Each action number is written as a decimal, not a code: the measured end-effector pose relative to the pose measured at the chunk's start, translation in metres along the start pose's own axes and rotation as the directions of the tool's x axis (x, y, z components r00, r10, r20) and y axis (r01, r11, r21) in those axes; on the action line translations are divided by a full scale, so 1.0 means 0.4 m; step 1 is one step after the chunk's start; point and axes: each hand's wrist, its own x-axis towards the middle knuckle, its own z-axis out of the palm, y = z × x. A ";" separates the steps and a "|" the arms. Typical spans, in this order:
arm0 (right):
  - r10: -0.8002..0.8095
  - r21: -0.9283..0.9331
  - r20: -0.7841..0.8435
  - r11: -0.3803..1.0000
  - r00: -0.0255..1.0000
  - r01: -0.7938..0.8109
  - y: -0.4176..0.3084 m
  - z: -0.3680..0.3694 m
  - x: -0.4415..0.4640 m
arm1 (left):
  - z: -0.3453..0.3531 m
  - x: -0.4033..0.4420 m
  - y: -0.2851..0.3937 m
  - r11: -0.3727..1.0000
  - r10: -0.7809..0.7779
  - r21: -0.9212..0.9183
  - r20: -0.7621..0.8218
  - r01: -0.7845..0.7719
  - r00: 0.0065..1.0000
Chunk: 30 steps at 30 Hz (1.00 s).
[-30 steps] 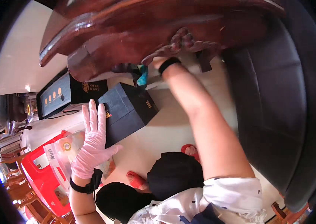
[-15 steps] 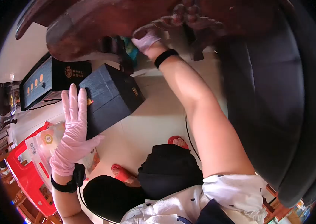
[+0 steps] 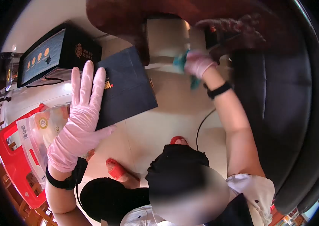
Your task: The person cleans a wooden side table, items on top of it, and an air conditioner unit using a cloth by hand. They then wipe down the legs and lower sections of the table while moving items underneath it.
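My left hand [image 3: 79,118], in a pink glove, has its fingers stretched out flat along the left side of a dark blue box [image 3: 127,88] with a small gold mark. Its palm faces the box; whether it presses on it I cannot tell. My right hand [image 3: 199,64], also gloved in pink and blurred by motion, is closed on a teal cloth [image 3: 180,62]. Part of the cloth hangs below the hand. It is over the pale floor, beside the dark carved wooden furniture [image 3: 118,17].
A black box with a blue panel [image 3: 40,58] stands at the left. Below it is a red plastic stool [image 3: 10,150] with a clear printed bag [image 3: 48,124]. Black padded seating [image 3: 284,105] fills the right side. A thin cable [image 3: 198,130] lies on the tiled floor.
My right hand has come out from under the wooden edge and moved right and down, with the teal cloth in it. The dark blue box is tilted differently, and my left hand is slightly higher.
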 end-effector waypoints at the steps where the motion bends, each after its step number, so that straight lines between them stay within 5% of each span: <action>1: -0.114 -0.422 0.097 0.895 0.989 0.145 -0.002 0.057 -0.014 | 0.005 -0.001 -0.001 0.999 -0.003 0.032 -0.007 0.003 1.000; 6: 0.100 -0.115 -0.071 0.988 0.992 -0.108 -0.098 -0.078 0.193 | -0.010 0.005 -0.002 0.994 0.002 0.111 0.036 -0.006 0.999; 12: 0.227 -0.012 -0.114 0.973 0.967 -0.229 -0.061 -0.077 0.452 | -0.009 0.005 -0.004 0.992 -0.067 0.114 0.070 0.058 0.995; 22: 0.250 0.230 0.010 0.942 0.968 -0.245 0.032 0.000 0.280 | -0.019 0.005 0.006 0.986 -0.129 0.116 0.110 0.116 0.986; 26: -0.010 0.754 0.157 0.647 0.988 -0.114 -0.014 0.035 0.013 | 0.012 0.000 -0.011 0.987 -0.034 0.154 -0.008 0.034 0.999; 29: -0.042 0.902 0.220 0.389 0.975 -0.187 -0.067 0.019 -0.187 | 0.012 -0.002 -0.007 0.986 -0.011 0.166 -0.022 0.015 1.000; 30: -0.023 0.844 0.344 0.445 0.939 -0.298 -0.077 0.019 -0.241 | 0.011 -0.001 -0.001 0.981 -0.037 0.192 -0.018 0.040 0.999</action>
